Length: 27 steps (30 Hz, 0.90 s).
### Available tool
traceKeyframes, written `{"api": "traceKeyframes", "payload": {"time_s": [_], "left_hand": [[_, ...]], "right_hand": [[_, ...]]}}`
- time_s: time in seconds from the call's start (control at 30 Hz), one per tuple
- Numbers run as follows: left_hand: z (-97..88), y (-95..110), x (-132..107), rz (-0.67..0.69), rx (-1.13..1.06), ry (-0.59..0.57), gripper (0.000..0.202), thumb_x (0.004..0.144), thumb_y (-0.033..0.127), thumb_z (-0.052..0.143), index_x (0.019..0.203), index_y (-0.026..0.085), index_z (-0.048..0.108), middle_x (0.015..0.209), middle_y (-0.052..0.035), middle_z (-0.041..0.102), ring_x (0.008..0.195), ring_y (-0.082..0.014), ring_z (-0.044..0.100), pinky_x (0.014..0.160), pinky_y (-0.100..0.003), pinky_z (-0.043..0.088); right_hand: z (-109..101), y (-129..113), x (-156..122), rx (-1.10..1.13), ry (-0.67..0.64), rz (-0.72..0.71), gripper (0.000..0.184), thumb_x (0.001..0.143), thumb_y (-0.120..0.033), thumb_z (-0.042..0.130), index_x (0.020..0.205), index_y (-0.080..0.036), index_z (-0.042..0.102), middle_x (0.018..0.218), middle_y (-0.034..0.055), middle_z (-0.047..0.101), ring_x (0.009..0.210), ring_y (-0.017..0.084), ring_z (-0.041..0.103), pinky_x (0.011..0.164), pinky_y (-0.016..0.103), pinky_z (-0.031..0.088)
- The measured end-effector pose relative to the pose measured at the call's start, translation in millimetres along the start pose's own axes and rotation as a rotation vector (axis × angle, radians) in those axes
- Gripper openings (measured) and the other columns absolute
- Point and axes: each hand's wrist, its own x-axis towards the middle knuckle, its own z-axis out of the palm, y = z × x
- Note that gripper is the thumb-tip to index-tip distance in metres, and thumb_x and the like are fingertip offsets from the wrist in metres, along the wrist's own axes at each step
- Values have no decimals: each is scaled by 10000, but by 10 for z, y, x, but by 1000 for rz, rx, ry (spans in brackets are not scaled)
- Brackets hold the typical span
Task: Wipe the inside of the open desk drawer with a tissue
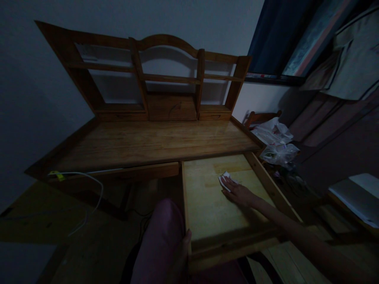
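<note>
The right hand [241, 193] presses a white cloth [225, 180] flat under extended fingers inside the pulled-out drawer [207, 209], while left-hand fingers [186, 238] grip its edge, apparently steadying it.

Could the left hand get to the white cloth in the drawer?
Probably yes. The left hand rests on the drawer's near edge, and only bare wood lies between it and the cloth under the right hand.

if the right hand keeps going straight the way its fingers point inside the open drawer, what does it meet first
The right hand already presses the white cloth. Beyond it lies bare drawer floor, then probably the desk edge; depth is unclear.
</note>
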Motion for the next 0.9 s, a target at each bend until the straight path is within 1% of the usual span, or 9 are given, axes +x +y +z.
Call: {"api": "traceKeyframes", "payload": {"time_s": [0.1, 0.2, 0.3, 0.37, 0.5, 0.63, 0.73, 0.8, 0.9], "left_hand": [[-13, -64, -13, -14, -68, -12, 368, 1000, 471, 608, 1133, 136, 684, 1070, -93, 696, 914, -180, 676, 803, -346, 589], [-32, -94, -22, -23, -123, -35, 376, 992, 491, 615, 1136, 153, 694, 1088, -96, 706, 955, -194, 685, 837, -361, 587], [-47, -111, -9, -34, -161, -59, 392, 991, 515, 607, 1116, 156, 703, 1062, -94, 717, 940, -193, 689, 841, -369, 588], [-48, -123, 11, -42, -178, -70, 397, 993, 517, 603, 1110, 152, 703, 1060, -91, 718, 935, -190, 690, 847, -371, 587], [-43, -141, 21, -58, -198, -84, 421, 986, 527, 607, 1160, 154, 695, 1109, -101, 714, 994, -213, 691, 877, -396, 583], [-58, -131, -21, -90, -204, -131, 451, 987, 557, 591, 1202, 175, 694, 1163, -114, 711, 1054, -229, 688, 917, -423, 576], [-66, -116, -34, -95, -201, -132, 453, 994, 556, 580, 1222, 179, 690, 1190, -116, 705, 1064, -228, 686, 925, -418, 576], [-60, -114, -27, -94, -202, -125, 471, 995, 568, 571, 1236, 181, 687, 1195, -113, 706, 1064, -230, 689, 928, -415, 578], [-41, -123, -10, -106, -207, -143, 527, 987, 603, 561, 1278, 179, 675, 1215, -125, 705, 1086, -244, 694, 943, -434, 578]], "right_hand": [[40, -65, 113, -4, 30, -26, 662, 1120, -461, 349, 1686, -148, 205, 1692, 164, 229, 1575, 298, 187, 1257, 530, 291], [74, -235, 167, -7, 34, -98, 657, 1124, -434, 335, 1682, -113, 202, 1691, 174, 223, 1580, 288, 166, 1269, 505, 271], [73, -386, 131, 18, 5, -142, 642, 1124, -410, 350, 1684, -129, 211, 1692, 159, 227, 1577, 279, 171, 1266, 482, 286], [52, -417, 66, 43, -17, -153, 637, 1126, -406, 354, 1690, -154, 197, 1696, 141, 222, 1575, 272, 181, 1265, 472, 292], [12, -255, -94, 46, -19, -139, 635, 1121, -362, 362, 1700, -196, 161, 1709, 117, 191, 1577, 268, 173, 1273, 477, 268], [40, 69, -185, -32, 9, -81, 661, 1077, -251, 357, 1698, -166, 148, 1712, 129, 187, 1580, 283, 155, 1266, 503, 276], [92, 225, -147, -57, 40, -34, 679, 1052, -234, 369, 1694, -146, 167, 1707, 149, 204, 1579, 304, 154, 1260, 525, 289], [117, 231, -65, -64, 53, -22, 674, 1040, -220, 365, 1683, -107, 196, 1702, 175, 204, 1580, 313, 146, 1262, 526, 286], [130, 99, 136, -54, 66, -32, 724, 979, -141, 364, 1679, -78, 188, 1698, 198, 197, 1581, 308, 147, 1261, 531, 283]]}}
